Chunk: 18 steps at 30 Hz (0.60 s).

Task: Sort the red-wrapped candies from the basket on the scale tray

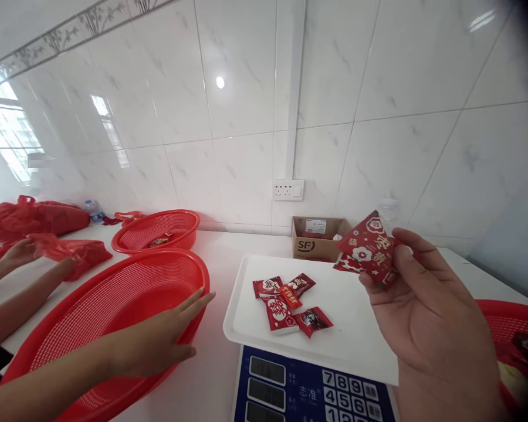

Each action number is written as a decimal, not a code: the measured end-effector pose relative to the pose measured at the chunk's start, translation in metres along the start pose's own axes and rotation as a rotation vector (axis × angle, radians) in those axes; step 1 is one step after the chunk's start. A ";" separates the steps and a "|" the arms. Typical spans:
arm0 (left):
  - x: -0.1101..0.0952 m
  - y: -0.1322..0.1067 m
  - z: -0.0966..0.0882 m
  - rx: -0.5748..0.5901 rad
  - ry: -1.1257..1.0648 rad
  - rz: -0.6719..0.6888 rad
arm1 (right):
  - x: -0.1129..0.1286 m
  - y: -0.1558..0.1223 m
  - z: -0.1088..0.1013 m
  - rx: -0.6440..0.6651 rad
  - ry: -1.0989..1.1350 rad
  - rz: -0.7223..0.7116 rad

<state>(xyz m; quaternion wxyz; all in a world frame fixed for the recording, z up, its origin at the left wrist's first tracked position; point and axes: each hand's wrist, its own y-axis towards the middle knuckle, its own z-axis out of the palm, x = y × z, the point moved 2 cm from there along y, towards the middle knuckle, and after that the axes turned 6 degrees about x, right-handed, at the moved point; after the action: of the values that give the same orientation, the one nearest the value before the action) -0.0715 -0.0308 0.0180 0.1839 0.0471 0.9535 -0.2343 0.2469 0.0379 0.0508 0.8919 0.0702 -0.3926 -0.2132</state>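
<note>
One wall of white tiles (246,88) is being met by a white table (222,249), on which a large red basket (88,308) is being seen at the left, with a smaller red basket (182,220) being glimpsed just behind it. A blue-faced scale (305,381) is being partly covered by a white tray (356,328), and beyond the tray a cardboard box (310,249) is being seen near the wall. At the far left, a red bag (90,252) is being handled by a co-worker's hands (21,253). The left hand (154,340) is being held open over the large basket, fingers extended by its rim; whether the rim is being touched cannot be told. By the right hand (426,293), a red packet (372,249) is being pinched between thumb and fingers, raised above the right side of the tray. On the tray, five small packets (279,313) are being bunched in a loose cluster
</note>
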 end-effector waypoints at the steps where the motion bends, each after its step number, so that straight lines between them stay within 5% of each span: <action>1: -0.004 -0.003 0.000 0.025 -0.007 0.004 | 0.000 0.000 0.000 -0.001 -0.002 0.002; 8: -0.023 -0.009 -0.001 0.123 0.022 0.032 | 0.000 -0.001 -0.001 0.010 -0.009 0.004; 12: -0.040 -0.013 -0.006 0.030 -0.037 0.091 | 0.001 -0.002 -0.002 0.025 0.002 -0.008; 18: -0.077 -0.037 0.007 0.023 -0.177 0.394 | 0.000 0.000 -0.002 0.020 0.002 -0.022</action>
<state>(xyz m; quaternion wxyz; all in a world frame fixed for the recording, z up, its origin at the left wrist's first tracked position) -0.0044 -0.0667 0.0565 0.3084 0.2141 0.9033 -0.2077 0.2483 0.0373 0.0497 0.8892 0.0838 -0.3929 -0.2190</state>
